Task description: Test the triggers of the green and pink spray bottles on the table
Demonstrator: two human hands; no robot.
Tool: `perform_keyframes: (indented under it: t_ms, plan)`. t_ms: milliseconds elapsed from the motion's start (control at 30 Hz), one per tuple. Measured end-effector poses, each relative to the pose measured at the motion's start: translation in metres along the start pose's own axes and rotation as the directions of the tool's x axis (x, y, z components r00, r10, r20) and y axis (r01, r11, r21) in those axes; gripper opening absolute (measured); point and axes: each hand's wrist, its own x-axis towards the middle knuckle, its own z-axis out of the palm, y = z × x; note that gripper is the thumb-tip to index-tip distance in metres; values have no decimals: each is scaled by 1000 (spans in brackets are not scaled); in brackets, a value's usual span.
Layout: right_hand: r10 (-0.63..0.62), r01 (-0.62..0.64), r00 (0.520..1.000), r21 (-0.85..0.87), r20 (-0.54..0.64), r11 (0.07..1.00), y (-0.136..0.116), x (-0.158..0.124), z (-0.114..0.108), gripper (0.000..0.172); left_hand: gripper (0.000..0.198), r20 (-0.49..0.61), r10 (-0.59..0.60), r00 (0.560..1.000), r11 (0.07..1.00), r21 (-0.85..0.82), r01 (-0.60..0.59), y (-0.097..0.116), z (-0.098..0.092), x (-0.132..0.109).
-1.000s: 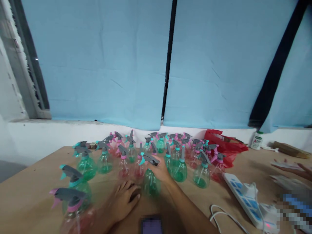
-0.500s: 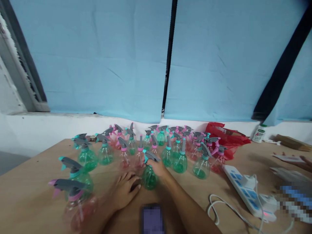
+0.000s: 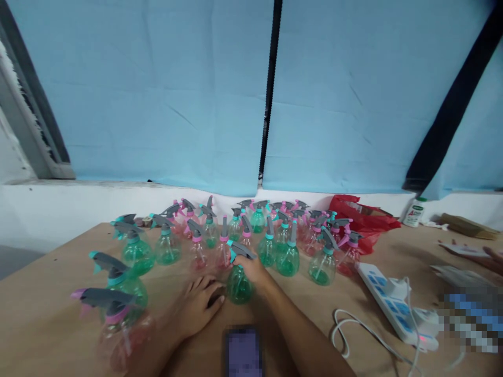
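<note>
My right hand (image 3: 253, 270) is wrapped round the neck of a green spray bottle (image 3: 239, 287), just under its grey and turquoise trigger head. The bottle stands upright on the table (image 3: 188, 361). Flat on the tabletop to its left lies my left hand (image 3: 203, 302), fingers spread, holding nothing. A pink spray bottle (image 3: 126, 340) and a green spray bottle (image 3: 135, 287) stand left of my left forearm. Behind my hands are several more pink and green spray bottles, among them a green one (image 3: 288, 260) and a pink one (image 3: 198, 255).
A phone (image 3: 243, 353) lies between my forearms. On the right are a white power strip (image 3: 393, 306) with plugs and a cable (image 3: 365, 330). A red plastic bag (image 3: 369, 225) and a white bottle (image 3: 414, 212) stand at the back. Another person's hand (image 3: 493, 259) shows at the right edge.
The whole view has shifted slightly left. My hands and the held spray bottle keep their places on the table.
</note>
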Motion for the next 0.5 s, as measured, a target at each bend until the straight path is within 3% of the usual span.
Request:
perform_keyframes:
  t_ms: [200,400,500]
  plan:
    - [5,-4,1000,-76,12,997,-1,0,1,17,32,17,0,1000,1000,4,0,-2,1,0]
    - [21,-24,998,-44,-63,999,4,-1,4,17,33,-1,13,1000,1000,2,-13,-3,3,0]
    - [-9,1,998,-114,-68,994,6,-2,4,19,33,8,2,1000,1000,5,-2,-3,2,0]
